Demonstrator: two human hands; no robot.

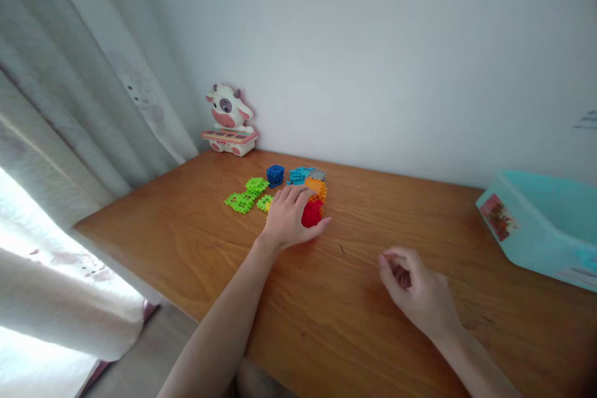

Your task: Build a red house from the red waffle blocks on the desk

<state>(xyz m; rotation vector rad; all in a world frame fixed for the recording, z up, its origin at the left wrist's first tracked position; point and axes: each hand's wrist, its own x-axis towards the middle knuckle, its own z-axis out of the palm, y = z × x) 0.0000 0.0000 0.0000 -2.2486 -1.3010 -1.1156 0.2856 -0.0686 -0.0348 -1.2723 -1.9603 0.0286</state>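
Note:
My left hand (288, 219) curls over a red interlocking plastic block (311, 214) at the near end of a small group of blocks, with the thumb beside it. An orange block (316, 188) stands just beyond the red one, partly hidden by it. Further left lie lime-green blocks (243, 199), and a dark blue cube (275, 175) and light blue pieces (299, 175) sit at the back. All of them rest on a wooden table (186, 249). To the right, my right hand (410, 281) rests in a loose curl on the wood, holding nothing.
A white-and-pink toy cow (227, 119) with a toy keyboard stands at the table's far left corner against the white wall. A turquoise plastic bin (541, 230) sits at the right edge. Pale curtains (60, 137) hang beyond the left table edge.

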